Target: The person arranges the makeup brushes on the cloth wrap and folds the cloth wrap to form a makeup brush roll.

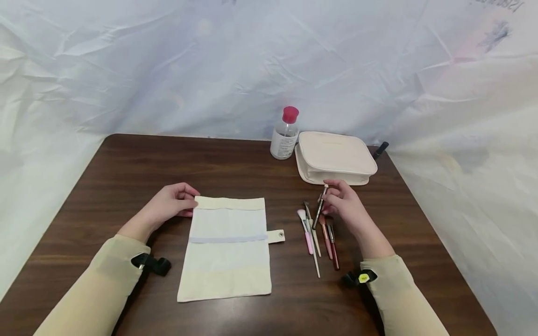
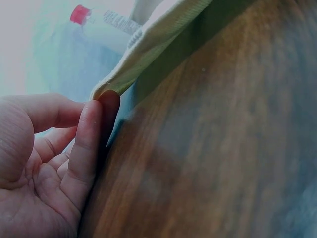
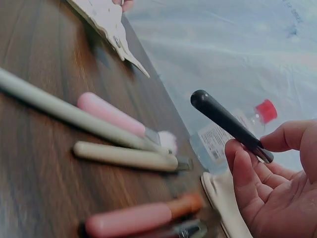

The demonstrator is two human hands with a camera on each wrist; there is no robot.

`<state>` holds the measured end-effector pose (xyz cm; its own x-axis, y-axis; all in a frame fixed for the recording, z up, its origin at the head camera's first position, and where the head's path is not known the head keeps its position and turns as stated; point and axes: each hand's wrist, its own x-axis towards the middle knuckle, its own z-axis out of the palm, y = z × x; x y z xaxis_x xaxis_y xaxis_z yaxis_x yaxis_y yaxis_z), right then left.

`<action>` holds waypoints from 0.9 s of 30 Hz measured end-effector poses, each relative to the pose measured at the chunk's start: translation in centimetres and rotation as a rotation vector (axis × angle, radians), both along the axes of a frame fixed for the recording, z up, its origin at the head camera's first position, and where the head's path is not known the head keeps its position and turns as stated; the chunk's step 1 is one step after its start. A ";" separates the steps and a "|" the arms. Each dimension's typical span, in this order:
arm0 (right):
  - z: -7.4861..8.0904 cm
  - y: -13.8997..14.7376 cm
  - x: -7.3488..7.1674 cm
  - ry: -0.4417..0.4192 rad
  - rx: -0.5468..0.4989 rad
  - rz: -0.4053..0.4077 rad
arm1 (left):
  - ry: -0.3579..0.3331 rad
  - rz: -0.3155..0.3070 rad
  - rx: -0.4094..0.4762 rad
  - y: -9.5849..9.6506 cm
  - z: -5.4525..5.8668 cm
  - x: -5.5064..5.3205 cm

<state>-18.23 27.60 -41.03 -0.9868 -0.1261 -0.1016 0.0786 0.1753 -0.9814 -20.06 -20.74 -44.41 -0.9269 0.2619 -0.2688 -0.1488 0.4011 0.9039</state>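
A cream fabric brush roll lies unfolded on the table, its snap tab sticking out to the right. My left hand pinches its upper left corner between thumb and fingers; in the left wrist view that edge is raised a little off the wood. In my right hand a dark-handled makeup brush is pinched near its metal collar, held above the table. Several other brushes lie loosely together below it, among them a pink-handled brush and a dark red brush.
Behind the right hand sits a cream zipped pouch. A clear bottle with a red cap stands to its left. A black stick-like object pokes out at the pouch's right. White sheeting hangs behind the dark wooden table.
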 end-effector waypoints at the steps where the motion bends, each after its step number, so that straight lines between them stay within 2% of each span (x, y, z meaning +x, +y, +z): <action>1: 0.0 -0.2 -0.1 0.003 -0.004 0.001 | 0.002 0.002 -0.004 0.0 0.0 0.0; 15: 0.2 -1.4 -1.1 -0.015 -0.036 0.008 | 0.019 0.013 -0.001 0.4 0.1 0.1; 27: 0.6 -3.8 -2.1 -0.008 -0.041 0.064 | 0.017 0.010 0.014 0.7 -0.1 0.4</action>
<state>-20.32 23.84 -40.47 -0.9758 -0.1932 -0.1028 0.0762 0.1402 -0.9872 -19.68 -20.01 -44.55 -0.9338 0.2564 -0.2496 -0.1375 0.3867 0.9119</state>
